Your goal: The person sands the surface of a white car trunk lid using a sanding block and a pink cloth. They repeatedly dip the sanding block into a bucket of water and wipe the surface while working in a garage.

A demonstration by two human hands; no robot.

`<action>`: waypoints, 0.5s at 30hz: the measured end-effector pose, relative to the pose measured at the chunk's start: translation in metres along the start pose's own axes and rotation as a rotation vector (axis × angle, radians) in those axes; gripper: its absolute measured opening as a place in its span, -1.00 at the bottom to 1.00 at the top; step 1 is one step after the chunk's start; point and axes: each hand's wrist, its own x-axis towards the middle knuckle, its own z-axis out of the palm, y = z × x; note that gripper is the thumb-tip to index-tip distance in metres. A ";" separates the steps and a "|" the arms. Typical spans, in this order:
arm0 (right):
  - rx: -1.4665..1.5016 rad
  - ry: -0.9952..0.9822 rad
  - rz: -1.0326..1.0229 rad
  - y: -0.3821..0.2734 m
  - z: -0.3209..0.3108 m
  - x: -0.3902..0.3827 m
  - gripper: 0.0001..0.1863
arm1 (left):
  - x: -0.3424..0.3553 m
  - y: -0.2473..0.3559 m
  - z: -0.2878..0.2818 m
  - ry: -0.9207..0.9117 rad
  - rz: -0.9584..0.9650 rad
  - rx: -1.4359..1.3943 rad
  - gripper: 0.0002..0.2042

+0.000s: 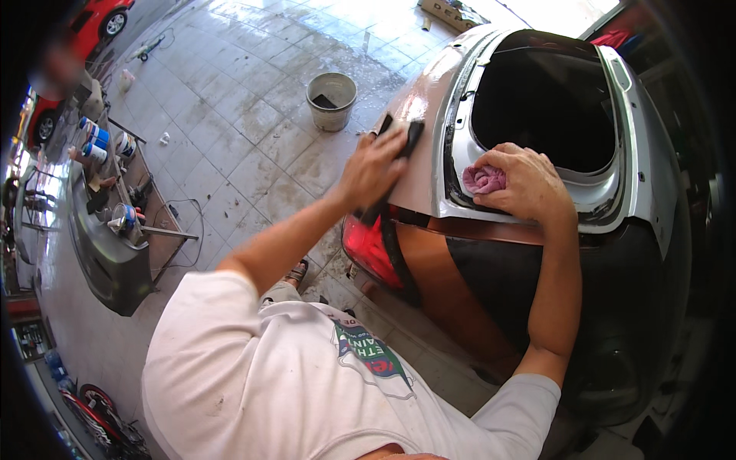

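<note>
My left hand (373, 170) is pressed to the shiny pinkish-beige side panel (424, 165) of a car body, just above its red tail light (376, 249). Under the fingers is a thin black sheet (414, 136) that looks like wet sandpaper; the hand is slightly blurred. My right hand (530, 182) grips a crumpled pink cloth (484, 179) over the corner of the grey rear window frame (458, 165). Both hands are closed. The palm side of each is hidden.
A grey bucket (331, 103) with something dark in it stands on the wet tiled floor (238, 115). To the left, a low stand (165, 215) carries several paint cans (93, 138) beside a dark bumper (111, 264). A cardboard box (452, 14) lies beyond the car.
</note>
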 end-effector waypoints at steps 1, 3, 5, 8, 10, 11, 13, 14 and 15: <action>0.007 -0.017 -0.017 -0.004 -0.004 0.003 -0.47 | 0.032 -0.032 0.014 0.059 -0.043 0.080 -0.44; 0.017 -0.050 -0.012 -0.004 -0.010 0.005 -0.46 | 0.079 -0.039 0.013 -0.065 -0.132 0.155 -0.41; 0.004 -0.014 -0.005 -0.003 -0.008 0.002 -0.46 | 0.075 -0.047 0.036 0.066 -0.248 0.178 -0.41; 0.008 0.037 0.040 0.009 0.009 -0.006 -0.46 | -0.004 0.037 0.033 0.017 -0.113 0.131 -0.42; 0.014 0.073 0.018 0.010 0.011 -0.004 -0.48 | -0.037 0.068 0.015 -0.030 0.012 0.175 -0.40; 0.004 0.059 0.028 0.010 0.009 -0.004 -0.47 | -0.040 0.076 0.007 -0.054 0.031 0.152 -0.40; -0.019 0.023 0.028 0.004 0.005 -0.003 -0.46 | -0.020 0.070 0.009 -0.055 0.025 0.129 -0.41; -0.041 0.013 0.022 0.005 0.005 -0.001 -0.44 | 0.012 0.052 0.014 -0.035 0.001 0.131 -0.41; -0.027 -0.010 0.035 0.001 0.003 0.000 -0.43 | 0.041 0.028 0.021 0.024 -0.048 0.056 -0.39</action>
